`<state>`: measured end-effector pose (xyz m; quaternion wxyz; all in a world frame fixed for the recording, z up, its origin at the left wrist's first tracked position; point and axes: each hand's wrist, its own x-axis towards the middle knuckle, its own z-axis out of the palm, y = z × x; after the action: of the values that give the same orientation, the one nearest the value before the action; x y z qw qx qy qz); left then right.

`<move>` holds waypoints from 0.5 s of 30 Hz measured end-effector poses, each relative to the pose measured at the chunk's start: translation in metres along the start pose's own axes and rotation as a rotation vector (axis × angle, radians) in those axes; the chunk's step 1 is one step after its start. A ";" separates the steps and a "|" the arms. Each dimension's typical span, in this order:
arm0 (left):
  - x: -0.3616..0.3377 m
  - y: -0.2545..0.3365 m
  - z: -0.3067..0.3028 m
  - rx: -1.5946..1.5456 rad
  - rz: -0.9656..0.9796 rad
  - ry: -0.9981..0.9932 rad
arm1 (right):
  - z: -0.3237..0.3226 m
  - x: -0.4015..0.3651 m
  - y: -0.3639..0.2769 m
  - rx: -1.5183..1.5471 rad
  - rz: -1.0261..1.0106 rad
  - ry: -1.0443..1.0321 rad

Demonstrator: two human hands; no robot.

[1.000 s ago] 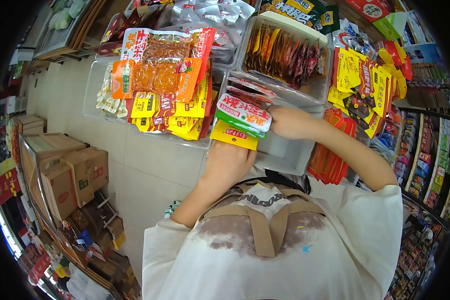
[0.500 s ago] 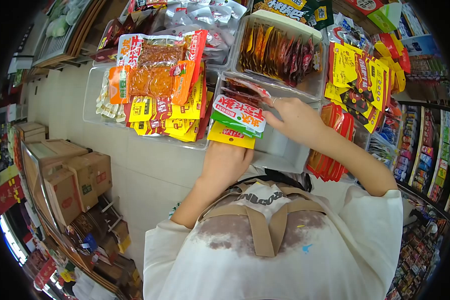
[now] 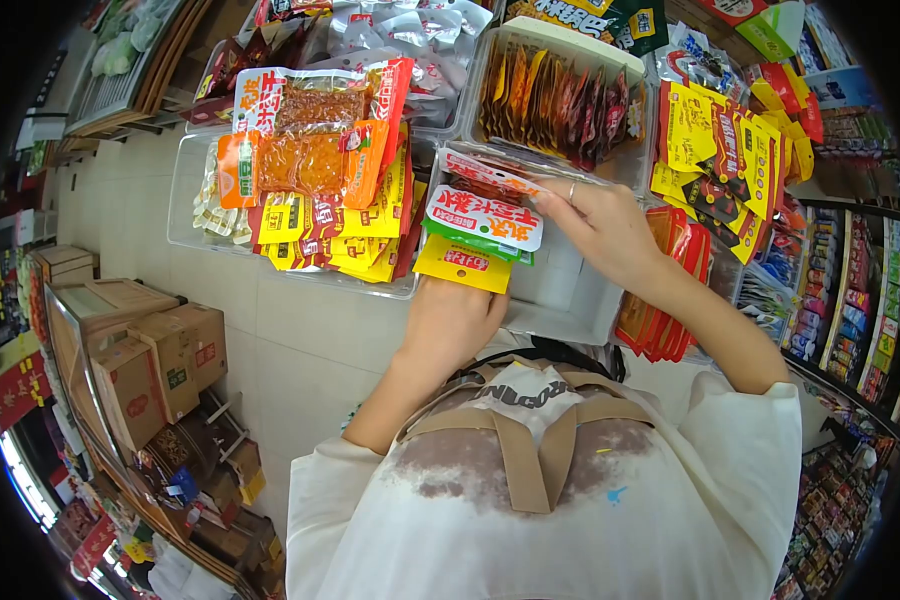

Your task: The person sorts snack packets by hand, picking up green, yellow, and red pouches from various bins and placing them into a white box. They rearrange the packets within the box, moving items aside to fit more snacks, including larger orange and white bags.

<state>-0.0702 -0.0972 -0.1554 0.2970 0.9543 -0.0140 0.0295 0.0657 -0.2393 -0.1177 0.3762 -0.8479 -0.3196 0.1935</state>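
In the head view, a few snack packets stand in the left part of a white bin (image 3: 560, 295). My left hand (image 3: 452, 318) is behind a yellow packet (image 3: 463, 264), its fingertips hidden under it. Green packets and a white-and-red packet (image 3: 485, 217) lean just beyond. My right hand (image 3: 595, 222), with a ring on one finger, pinches the right end of another red-and-white packet (image 3: 482, 172) at the bin's far side. Left of the bin, a clear container (image 3: 185, 205) bears yellow packets, with an orange packet (image 3: 305, 163) on top.
A box of upright packets (image 3: 560, 105) stands beyond the bin. Red packets (image 3: 665, 290) fill a container at the right, with yellow packets (image 3: 720, 155) behind them. Cardboard boxes (image 3: 160, 365) stand at the lower left. Stocked shelves (image 3: 850, 300) line the far right.
My right hand has moved slightly up and right, and the far red-and-white packet now shows more of its top edge. The front packets have shifted slightly; my left hand stays nearly in place.
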 end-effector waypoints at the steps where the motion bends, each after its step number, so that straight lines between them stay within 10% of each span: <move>1: 0.000 0.000 0.000 0.027 0.038 0.057 | 0.000 0.000 0.000 -0.017 -0.046 0.006; 9: 0.000 -0.001 0.001 0.028 0.038 0.057 | -0.018 -0.011 0.013 -0.129 -0.043 -0.105; 12: 0.002 0.000 0.001 0.028 0.049 0.063 | -0.021 -0.012 0.013 -0.548 0.147 -0.685; 15: 0.004 -0.002 0.002 -0.006 0.013 0.035 | -0.008 -0.014 0.013 -0.417 -0.330 -0.507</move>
<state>-0.0657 -0.0971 -0.1576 0.2998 0.9527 -0.0153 0.0479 0.0654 -0.2593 -0.1216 0.1303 -0.7684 -0.5677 0.2650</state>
